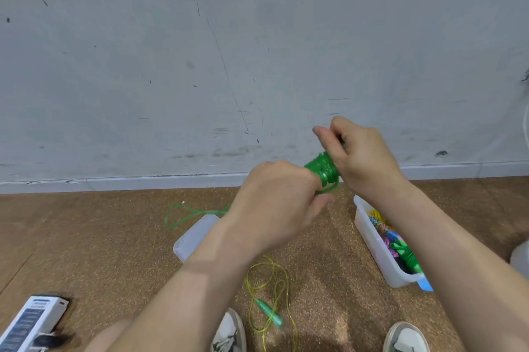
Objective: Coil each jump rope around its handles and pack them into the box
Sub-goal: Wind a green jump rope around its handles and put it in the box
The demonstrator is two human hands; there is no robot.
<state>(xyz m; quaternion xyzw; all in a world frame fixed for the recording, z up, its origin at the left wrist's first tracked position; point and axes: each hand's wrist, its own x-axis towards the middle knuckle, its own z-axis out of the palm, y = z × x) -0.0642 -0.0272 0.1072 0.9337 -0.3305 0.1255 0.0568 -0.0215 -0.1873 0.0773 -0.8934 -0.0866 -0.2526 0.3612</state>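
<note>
Two shoes (229,331), near edge. Yellow rope (269,314), loose on the floor between them, teal handle pointing near-right. Green rope (323,170), held above the floor at centre; long axis runs from near-left up to far-right, cord wound round it. Left hand (274,203) grips the lower end, right hand (360,154) grips the upper end, and a loose tail (177,214) trails left. Box (375,248), right, holding coiled ropes in several colours. Lid (194,234), centre-left.
</note>
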